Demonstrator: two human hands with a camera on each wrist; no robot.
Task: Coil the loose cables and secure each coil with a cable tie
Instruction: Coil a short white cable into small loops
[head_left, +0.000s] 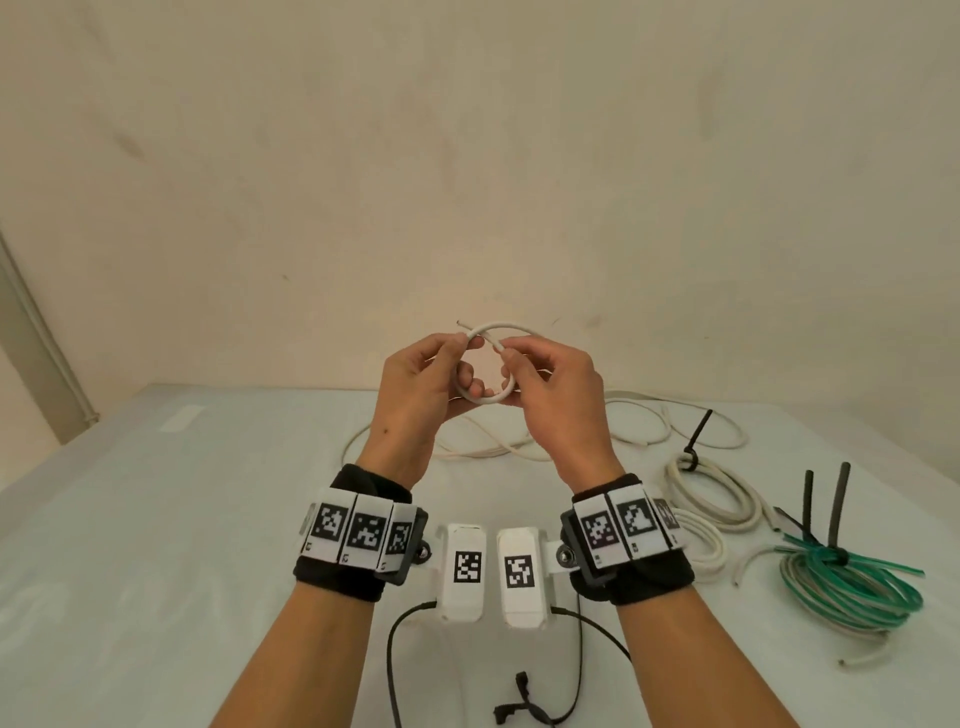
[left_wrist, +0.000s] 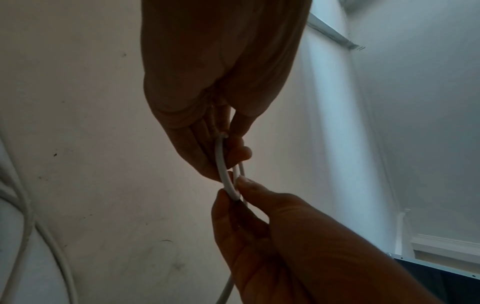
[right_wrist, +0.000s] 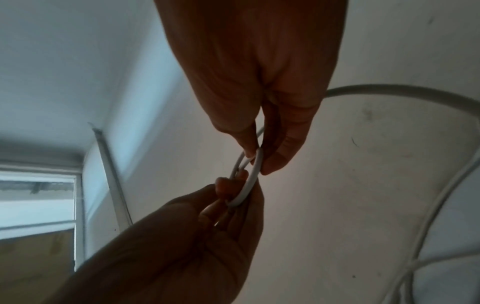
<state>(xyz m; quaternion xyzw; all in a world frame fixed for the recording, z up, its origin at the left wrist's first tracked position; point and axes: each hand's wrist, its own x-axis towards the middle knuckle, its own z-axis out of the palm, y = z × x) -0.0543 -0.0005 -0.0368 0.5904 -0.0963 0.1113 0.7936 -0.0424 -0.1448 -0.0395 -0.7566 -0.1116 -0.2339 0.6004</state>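
Both hands are raised above the white table (head_left: 182, 519) and hold a small loop of white cable (head_left: 488, 397) between them. My left hand (head_left: 460, 358) pinches the loop's left side, where the cable's cut end (head_left: 461, 323) sticks out past the thumb. My right hand (head_left: 511, 364) pinches the loop's right side. In the left wrist view my left hand (left_wrist: 228, 156) and right hand (left_wrist: 233, 191) meet on the loop (left_wrist: 222, 164). The right wrist view shows my right hand (right_wrist: 255, 162) and left hand (right_wrist: 239, 193) on the same loop (right_wrist: 250, 179). The loose remainder of the cable (head_left: 483, 449) lies on the table behind.
On the right lies a white coil (head_left: 711, 493) bound with a black tie (head_left: 696, 441), and a second white coil (head_left: 701, 545) nearer me. A green coil (head_left: 852, 587) with black ties (head_left: 836, 499) lies far right. A black cord (head_left: 519, 701) hangs near the front edge.
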